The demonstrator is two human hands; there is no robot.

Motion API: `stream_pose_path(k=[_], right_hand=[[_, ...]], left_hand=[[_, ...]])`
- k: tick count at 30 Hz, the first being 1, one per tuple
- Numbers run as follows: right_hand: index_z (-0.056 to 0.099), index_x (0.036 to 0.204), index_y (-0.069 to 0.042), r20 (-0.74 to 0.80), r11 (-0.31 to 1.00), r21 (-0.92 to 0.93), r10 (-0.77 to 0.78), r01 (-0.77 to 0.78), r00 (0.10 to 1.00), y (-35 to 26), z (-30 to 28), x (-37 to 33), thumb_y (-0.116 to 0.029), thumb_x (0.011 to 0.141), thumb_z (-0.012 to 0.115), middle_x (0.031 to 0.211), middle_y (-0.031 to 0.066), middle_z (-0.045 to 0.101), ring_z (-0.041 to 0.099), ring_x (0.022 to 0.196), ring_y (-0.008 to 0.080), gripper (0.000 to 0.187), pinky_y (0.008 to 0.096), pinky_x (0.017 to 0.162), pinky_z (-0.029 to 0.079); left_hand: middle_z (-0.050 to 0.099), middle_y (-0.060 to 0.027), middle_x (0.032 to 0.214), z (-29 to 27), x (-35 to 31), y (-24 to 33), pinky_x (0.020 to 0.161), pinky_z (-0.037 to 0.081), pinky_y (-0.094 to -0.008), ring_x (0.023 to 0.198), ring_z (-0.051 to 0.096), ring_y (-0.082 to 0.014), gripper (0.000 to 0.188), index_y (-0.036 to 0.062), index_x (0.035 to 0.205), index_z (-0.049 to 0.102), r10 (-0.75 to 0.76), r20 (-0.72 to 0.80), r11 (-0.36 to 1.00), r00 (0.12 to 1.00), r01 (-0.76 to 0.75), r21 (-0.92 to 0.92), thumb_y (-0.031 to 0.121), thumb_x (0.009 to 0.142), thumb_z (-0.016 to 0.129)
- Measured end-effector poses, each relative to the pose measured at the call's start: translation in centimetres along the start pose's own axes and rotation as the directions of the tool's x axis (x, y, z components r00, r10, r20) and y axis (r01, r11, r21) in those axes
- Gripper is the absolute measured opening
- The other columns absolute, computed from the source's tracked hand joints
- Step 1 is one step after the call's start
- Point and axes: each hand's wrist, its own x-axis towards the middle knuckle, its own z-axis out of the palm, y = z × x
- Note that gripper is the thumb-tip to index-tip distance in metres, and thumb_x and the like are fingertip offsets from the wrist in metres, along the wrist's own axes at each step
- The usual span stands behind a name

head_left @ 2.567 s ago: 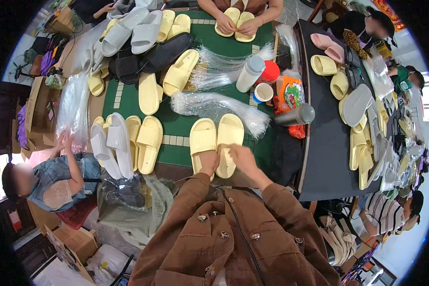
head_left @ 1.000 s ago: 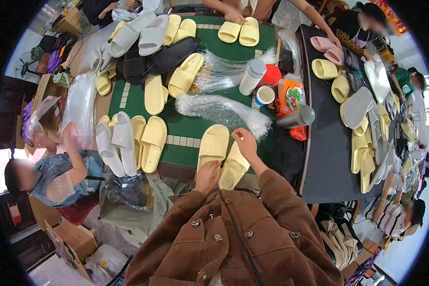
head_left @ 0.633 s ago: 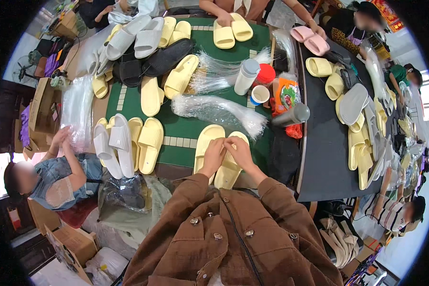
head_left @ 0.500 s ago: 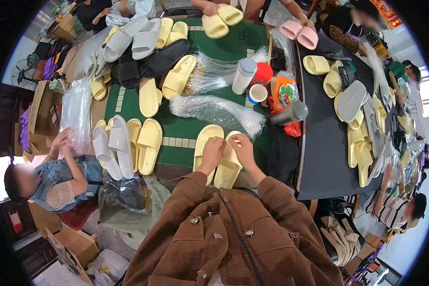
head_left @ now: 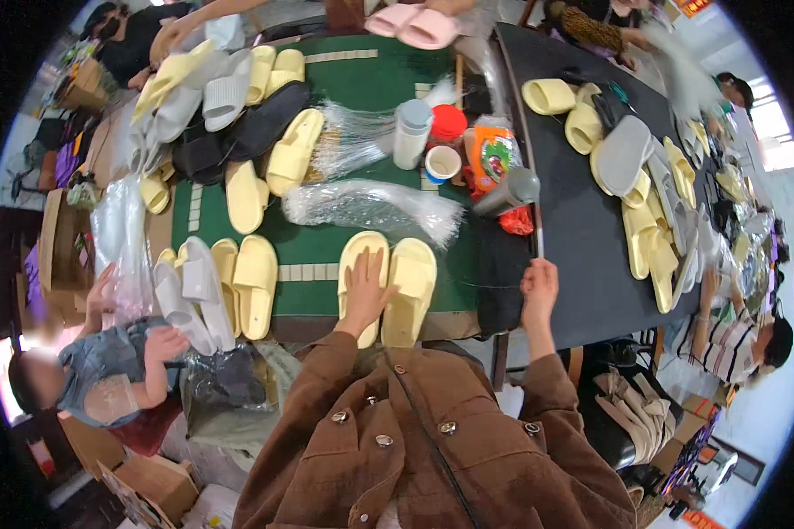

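A pair of pale yellow slippers stands on the near edge of the green table, toes pointing away from me. My left hand lies with fingers spread on the left slipper, its thumb reaching toward the right slipper. Off to the right, my right hand is closed beside the border of the black table. A thin strand runs from near the slippers to its fingers; where the strand begins is hard to see. Behind the slippers lies a bundle of clear plastic strands.
More yellow slippers and grey slippers stand to the left. A grey-lidded bottle, a paper cup and a grey tumbler stand beyond. Slippers cover part of the black table. Other people work around the tables.
My right hand has left the slippers and moved right, now closed. My left hand has flattened onto the left slipper. At the far side, the pink slippers have shifted left in view.
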Motion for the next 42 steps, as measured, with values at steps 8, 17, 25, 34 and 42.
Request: stream_pose_path(k=[8, 17, 25, 34, 42], right_hand=[[0.060, 0.094, -0.001, -0.309, 0.826, -0.545, -0.359, 0.145, 0.881, -2.9, -20.1, 6.4, -0.019, 0.091, 0.053, 0.077, 0.0017, 0.057, 0.051, 0.069, 0.0103, 0.019, 0.0259, 0.064, 0.042], [0.064, 0.100, -0.002, -0.350, 0.747, -0.664, -0.353, 0.037, 0.868, -4.3, -25.6, 15.6, -0.022, 0.088, 0.057, 0.094, 0.0086, 0.066, 0.059, 0.088, 0.0152, 0.025, 0.0277, 0.080, 0.044], [0.062, 0.115, -0.011, -0.118, 0.693, -0.715, -0.256, 0.097, 0.959, -6.3, -26.0, 23.7, -0.020, 0.089, 0.048, 0.118, 0.0070, 0.058, 0.052, 0.109, 0.0161, 0.030, 0.0259, 0.094, 0.037], [0.055, 0.125, -0.015, -0.220, 0.769, -0.622, 0.009, -0.148, 0.975, -6.9, -24.4, 25.8, -0.028, 0.091, 0.046, 0.076, 0.0027, 0.055, 0.045, 0.060, 0.0136, 0.037, 0.0282, 0.055, 0.039], [0.067, 0.101, -0.001, -0.078, 0.661, -0.744, -0.229, 0.096, 0.970, -6.1, -23.7, 14.9, -0.026, 0.090, 0.046, 0.109, 0.0179, 0.063, 0.059, 0.101, 0.0245, 0.034, 0.0317, 0.087, 0.042]], left_hand=[[0.016, -0.0130, 0.150, 1.1, -1.0, 2.2, 0.102, 0.009, -0.0666, 0.137, 0.011, -0.0400, 0.085, 0.0173, 0.144, 0.026, 0.020, 0.033, 0.958, 0.999, -0.029, 0.287, 0.021, 0.072, 0.070], [0.016, -0.0132, 0.150, 1.5, -0.1, 1.2, 0.102, 0.010, -0.0680, 0.137, 0.010, -0.0425, 0.081, 0.0179, 0.143, 0.027, -0.169, -0.081, 0.891, 0.982, 0.188, 0.414, -0.002, 0.070, 0.056], [0.011, -0.0123, 0.152, -0.7, -2.5, -4.6, 0.089, 0.024, -0.0741, 0.136, 0.013, -0.0436, 0.083, 0.0322, 0.144, 0.022, -0.470, -0.245, 0.710, 0.848, 0.528, 0.466, -0.003, 0.076, 0.053], [0.013, -0.0229, 0.147, -1.2, -6.4, -4.0, 0.106, 0.023, -0.0544, 0.131, 0.015, -0.0497, 0.078, 0.0191, 0.143, 0.027, -0.342, -0.255, 0.876, 0.905, 0.405, 0.261, -0.012, 0.074, 0.046], [0.006, -0.0215, 0.148, 0.5, -6.1, -5.4, 0.106, 0.021, -0.0533, 0.132, 0.010, -0.0499, 0.081, 0.0189, 0.144, 0.025, -0.325, -0.284, 0.898, 0.902, 0.389, 0.205, -0.013, 0.072, 0.047]])
